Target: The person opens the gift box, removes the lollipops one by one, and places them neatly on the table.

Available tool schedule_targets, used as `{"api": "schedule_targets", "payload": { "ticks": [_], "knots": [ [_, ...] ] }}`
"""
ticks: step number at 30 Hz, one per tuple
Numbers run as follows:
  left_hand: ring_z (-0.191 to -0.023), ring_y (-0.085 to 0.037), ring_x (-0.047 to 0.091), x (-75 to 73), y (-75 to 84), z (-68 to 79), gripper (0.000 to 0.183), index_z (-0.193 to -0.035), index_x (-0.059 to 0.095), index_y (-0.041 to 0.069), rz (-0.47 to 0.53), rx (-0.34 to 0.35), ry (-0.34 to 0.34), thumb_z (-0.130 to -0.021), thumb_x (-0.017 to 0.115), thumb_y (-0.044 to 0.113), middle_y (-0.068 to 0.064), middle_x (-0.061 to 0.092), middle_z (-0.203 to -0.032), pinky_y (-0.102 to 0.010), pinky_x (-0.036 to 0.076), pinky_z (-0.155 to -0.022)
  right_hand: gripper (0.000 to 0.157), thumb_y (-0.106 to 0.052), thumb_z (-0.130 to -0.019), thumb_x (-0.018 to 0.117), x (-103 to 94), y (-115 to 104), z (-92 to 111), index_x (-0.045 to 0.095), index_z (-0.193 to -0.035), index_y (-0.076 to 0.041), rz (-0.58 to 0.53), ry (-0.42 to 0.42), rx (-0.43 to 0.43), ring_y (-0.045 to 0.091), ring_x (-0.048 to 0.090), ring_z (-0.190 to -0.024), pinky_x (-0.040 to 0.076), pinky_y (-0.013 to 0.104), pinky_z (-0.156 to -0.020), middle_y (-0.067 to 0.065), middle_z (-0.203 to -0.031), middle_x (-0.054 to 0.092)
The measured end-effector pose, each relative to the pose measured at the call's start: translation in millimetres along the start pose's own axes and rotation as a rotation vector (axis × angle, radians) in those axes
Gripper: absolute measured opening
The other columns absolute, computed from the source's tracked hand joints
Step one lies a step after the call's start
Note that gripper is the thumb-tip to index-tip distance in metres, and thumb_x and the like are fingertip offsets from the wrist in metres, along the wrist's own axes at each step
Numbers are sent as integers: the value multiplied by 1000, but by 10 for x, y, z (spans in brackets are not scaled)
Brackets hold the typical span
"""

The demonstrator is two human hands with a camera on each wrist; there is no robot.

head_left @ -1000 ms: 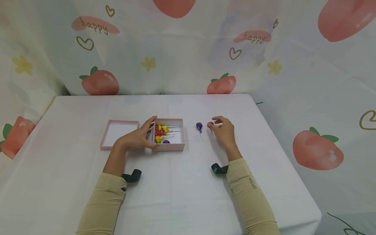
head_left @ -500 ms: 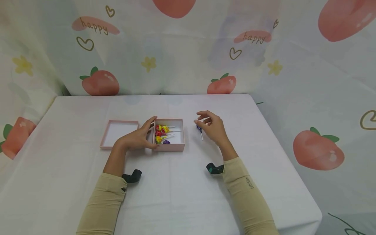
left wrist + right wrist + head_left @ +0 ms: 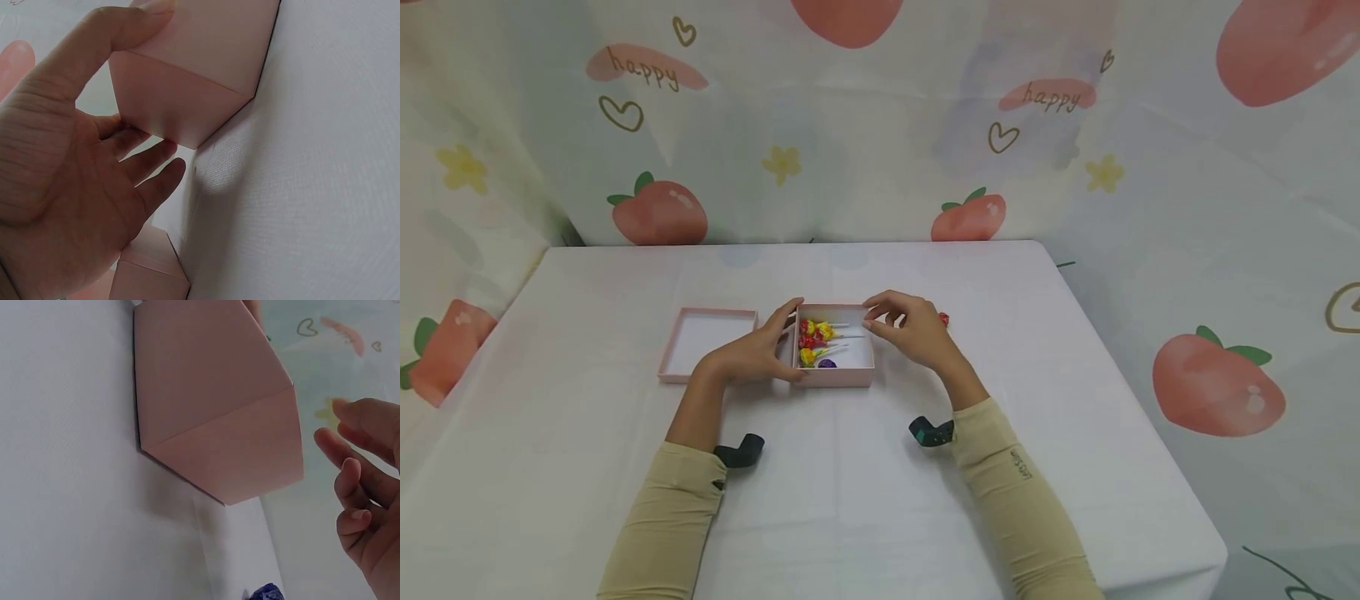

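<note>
My left hand (image 3: pixel 745 354) holds a pink cardboard box (image 3: pixel 835 378) at its left end, thumb on the front wall and fingers toward the back. Inside lie several red and yellow wrapped lollipops (image 3: pixel 817 332) and a purple one (image 3: pixel 827 363). My right hand (image 3: pixel 917 329) is by the box's right rim with fingers bent loosely; in the right wrist view nothing shows between thumb and fingertips. A blue-purple lollipop (image 3: pixel 267 592) lies on the table beyond the box, hidden in the head view by the right hand. Just past that hand a red lollipop (image 3: pixel 943 318) peeks out.
Left of the box lies its shallow pink lid (image 3: pixel 674 378), inside facing up, partly behind the left hand. A white cloth covers the table (image 3: pixel 835 483). A printed curtain (image 3: pixel 865 150) hangs behind and along the sides.
My right hand has moved left from the red lollipop, past the purple one, to the box's right rim. The red lollipop stays behind on the table. My left hand keeps its place on the box.
</note>
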State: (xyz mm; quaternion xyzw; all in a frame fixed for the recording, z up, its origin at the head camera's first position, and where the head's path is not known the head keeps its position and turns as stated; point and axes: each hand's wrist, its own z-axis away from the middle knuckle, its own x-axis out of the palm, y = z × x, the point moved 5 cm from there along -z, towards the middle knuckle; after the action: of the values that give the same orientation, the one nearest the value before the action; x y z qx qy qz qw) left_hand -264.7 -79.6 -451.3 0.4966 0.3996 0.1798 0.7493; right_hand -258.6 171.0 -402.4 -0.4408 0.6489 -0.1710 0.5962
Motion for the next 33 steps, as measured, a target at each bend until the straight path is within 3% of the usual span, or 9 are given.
{"api": "schedule_targets", "payload": {
  "ticks": [9,18,25,33],
  "knots": [
    [-156,-33,11,7,-15,-20,125,-167,0,22,11,6,-7,-80,91,23,-14,9,-171,-55,15,-122,24,-15,-97,75,167,-177,-98,74,-120,-8,-38,-61,-100,17,59,-83,52,36,-73,-5,-99,73],
    [-156,-33,11,9,-46,-34,125,-167,0,21,-2,21,-4,-80,91,24,-14,12,-171,-58,14,-121,26,-16,-98,74,453,-338,-197,72,-122,-6,21,-251,-74,16,65,-92,55,29,-83,0,-108,73],
    [-156,-32,10,15,-38,-25,124,-167,0,19,6,53,-18,-81,90,20,-15,10,-171,-58,14,-121,29,-11,-98,74,707,-351,-219,68,-125,-5,19,-412,-123,17,66,-97,54,28,-84,4,-115,71],
    [-156,-32,11,-11,-46,-14,124,-167,1,21,7,44,-10,-81,90,22,-14,10,-171,-56,16,-121,28,-10,-96,75,789,-302,-276,66,-122,-7,119,-454,-28,18,66,-100,55,29,-85,4,-113,70]
  ]
}}
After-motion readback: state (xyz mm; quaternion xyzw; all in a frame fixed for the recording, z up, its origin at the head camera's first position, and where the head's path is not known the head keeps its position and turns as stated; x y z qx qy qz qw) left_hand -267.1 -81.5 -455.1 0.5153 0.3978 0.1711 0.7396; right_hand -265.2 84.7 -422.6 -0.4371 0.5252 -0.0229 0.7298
